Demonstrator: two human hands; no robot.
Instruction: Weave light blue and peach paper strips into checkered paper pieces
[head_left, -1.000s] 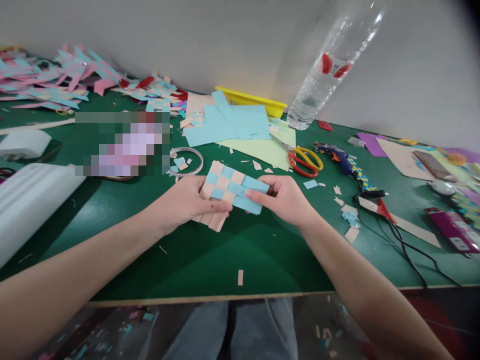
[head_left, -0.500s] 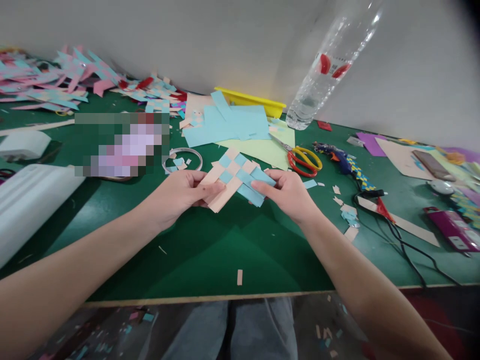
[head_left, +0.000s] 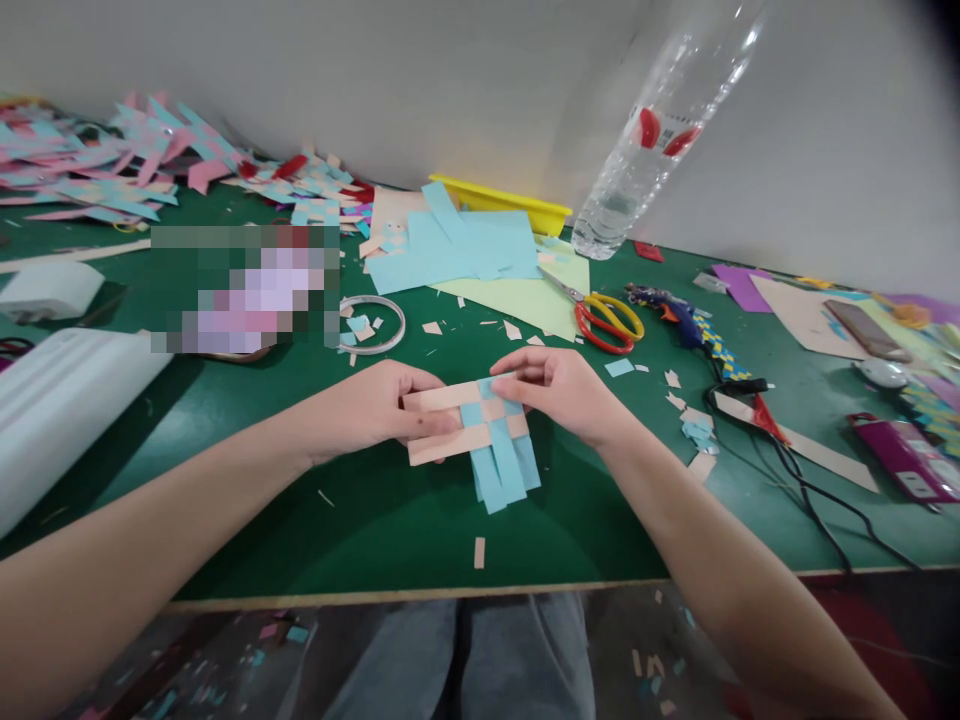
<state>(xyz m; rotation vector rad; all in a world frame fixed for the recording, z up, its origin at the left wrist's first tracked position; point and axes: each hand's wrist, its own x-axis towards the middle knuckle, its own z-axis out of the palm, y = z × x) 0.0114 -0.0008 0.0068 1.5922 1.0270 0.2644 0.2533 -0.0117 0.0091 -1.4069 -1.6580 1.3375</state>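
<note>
Weave of flat light-blue and pale-pink paper strips point(head_left: 500, 455), six o'clock from centre, clamped by fingers of left hand point(head_left: 381, 405) at nine o'clock, right hand point(head_left: 566, 392) at one; likely light, pliant, crease-prone, best pinched at interlaced crossings.

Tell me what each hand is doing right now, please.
Left hand: closed on the woven paper piece, at its peach strips.
Right hand: closed on the same piece, at its upper edge.

A pale grey wall point(head_left: 315, 80) rises behind a green-topped table point(head_left: 247, 520) with a light front edge, above a dim floor point(head_left: 637, 630) littered with paper scraps point(head_left: 649, 665).
</note>
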